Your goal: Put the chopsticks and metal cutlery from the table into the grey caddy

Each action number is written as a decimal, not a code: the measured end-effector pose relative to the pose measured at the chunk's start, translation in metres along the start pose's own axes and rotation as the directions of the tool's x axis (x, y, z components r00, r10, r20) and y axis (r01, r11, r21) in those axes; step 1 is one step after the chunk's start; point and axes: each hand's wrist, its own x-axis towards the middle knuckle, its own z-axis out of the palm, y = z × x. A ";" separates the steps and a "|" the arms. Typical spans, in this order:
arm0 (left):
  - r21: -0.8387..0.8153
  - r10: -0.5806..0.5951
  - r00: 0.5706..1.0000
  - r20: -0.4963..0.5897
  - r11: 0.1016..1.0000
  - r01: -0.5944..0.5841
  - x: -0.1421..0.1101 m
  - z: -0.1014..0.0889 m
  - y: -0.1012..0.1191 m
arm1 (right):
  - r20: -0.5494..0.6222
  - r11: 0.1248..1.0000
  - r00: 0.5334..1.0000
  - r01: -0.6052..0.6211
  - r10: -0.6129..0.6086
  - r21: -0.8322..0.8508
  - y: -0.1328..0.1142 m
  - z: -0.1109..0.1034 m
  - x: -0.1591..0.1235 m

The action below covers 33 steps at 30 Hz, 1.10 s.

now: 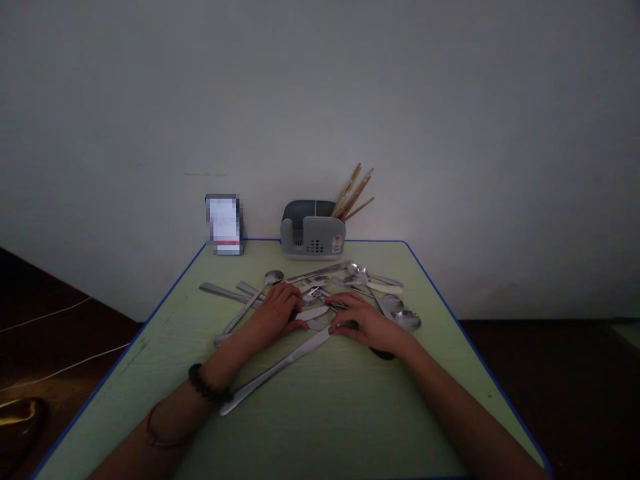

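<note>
Handling loose cutlery, by judgement. Left hand and right hand apart, curled low over pieces on green table, near grey holder; grips unclear. Long knife lies at right fingertips. Any lift calls for freeing one piece from overlaps.

A pale green tabletop with a thin blue edging carries a loose spread of silver metal cutlery across its middle. A long silver metal knife lies diagonally at the near side of the spread. A long-handled silver metal spoon lies slanted at the left, and a piece with a cream-coloured handle lies at the right. At the far edge stand a grey, perforated plastic utensil holder and, left of it, an upright, dark-edged device with a blurred bright screen.
</note>
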 end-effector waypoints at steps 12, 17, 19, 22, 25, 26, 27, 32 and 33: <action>-0.006 0.013 1.000 0.013 1.000 -0.013 0.000 0.000 0.000 | -0.041 0.999 0.999 -0.024 0.022 -0.031 0.002 0.005 0.001; -0.012 0.008 1.000 0.025 1.000 -0.008 0.000 0.001 -0.002 | -0.070 0.997 0.997 -0.041 0.036 -0.065 0.001 0.008 0.003; -0.015 0.006 1.000 0.030 1.000 -0.006 0.000 0.002 -0.002 | -0.086 0.996 0.996 -0.045 0.038 -0.081 0.000 0.009 0.003; -0.020 0.003 0.999 0.032 1.000 -0.002 0.000 0.002 -0.002 | -0.114 0.993 0.992 -0.061 0.050 -0.100 -0.001 0.012 0.004; -0.025 0.006 0.999 0.036 1.000 -0.005 0.000 0.001 -0.002 | -0.146 0.988 0.986 -0.101 0.084 -0.116 -0.002 0.014 0.004; -0.029 0.010 0.999 0.038 1.000 -0.009 0.000 0.001 -0.002 | -0.158 0.986 0.982 -0.119 0.100 -0.117 -0.002 0.016 0.005; -0.034 0.016 0.999 0.041 0.999 -0.015 0.000 0.001 -0.002 | -0.169 0.984 0.979 -0.137 0.116 -0.117 -0.002 0.017 0.005; -0.049 0.047 0.998 0.047 0.998 -0.045 -0.001 0.002 -0.003 | -0.184 0.981 0.974 -0.157 0.134 -0.115 -0.001 0.019 0.006; -0.046 0.052 0.998 0.045 0.998 -0.050 -0.002 0.001 -0.002 | -0.182 0.982 0.975 -0.151 0.128 -0.116 -0.001 0.019 0.006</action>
